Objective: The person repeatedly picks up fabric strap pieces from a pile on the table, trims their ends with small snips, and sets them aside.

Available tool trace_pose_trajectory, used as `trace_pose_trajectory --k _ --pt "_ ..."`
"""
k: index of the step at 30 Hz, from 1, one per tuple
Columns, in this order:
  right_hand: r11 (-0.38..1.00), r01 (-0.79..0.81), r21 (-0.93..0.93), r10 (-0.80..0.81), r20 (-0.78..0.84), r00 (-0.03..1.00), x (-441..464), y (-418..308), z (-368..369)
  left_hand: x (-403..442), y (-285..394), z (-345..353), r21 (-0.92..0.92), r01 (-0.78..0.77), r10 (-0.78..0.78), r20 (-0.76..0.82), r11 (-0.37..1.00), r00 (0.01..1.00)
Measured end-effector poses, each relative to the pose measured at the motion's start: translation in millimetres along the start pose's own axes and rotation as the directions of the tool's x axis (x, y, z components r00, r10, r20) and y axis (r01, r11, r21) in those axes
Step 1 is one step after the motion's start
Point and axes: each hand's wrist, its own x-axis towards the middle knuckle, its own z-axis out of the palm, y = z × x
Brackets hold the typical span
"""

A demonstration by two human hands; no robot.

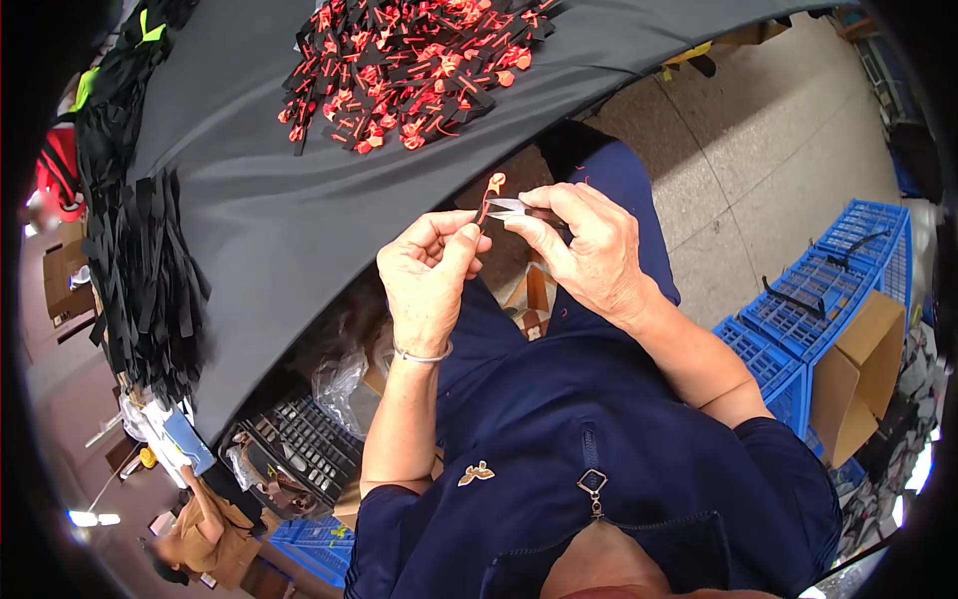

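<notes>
My left hand (431, 262) pinches a small black strap piece with an orange-red tip (496, 183), held up above my lap. My right hand (596, 240) is closed around thread snips (507, 208). The pointed metal blades are spread and lie right beside the red strip of the piece; I cannot tell whether they touch it. A large heap of similar black pieces with orange-red parts (409, 75) lies on the dark cloth-covered table (289, 200) beyond my hands.
Bundles of black straps (150, 280) hang over the table's left side. Blue plastic crates (798, 309) and a cardboard box (858, 384) stand at the right. A dark crate (299, 444) sits below the table edge. Another person (205, 529) is at lower left.
</notes>
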Motion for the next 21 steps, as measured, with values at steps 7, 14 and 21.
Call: trace_pose_trajectory --k 7,14,21 --pt "0.983 0.144 -0.117 -0.146 -0.008 0.989 -0.2 10.7 -6.1 10.1 -2.0 -0.4 -0.037 0.099 -0.095 0.107 0.994 0.99" --pt "0.971 0.182 -0.152 -0.183 0.008 0.983 0.3 15.6 -10.0 19.6 -8.0 -1.6 -0.119 0.199 -0.173 0.202 0.973 0.964" --pt "0.985 -0.129 0.116 0.119 0.088 0.989 1.4 21.8 -11.9 22.5 -9.4 4.7 -0.072 0.201 -0.184 0.196 0.977 0.963"
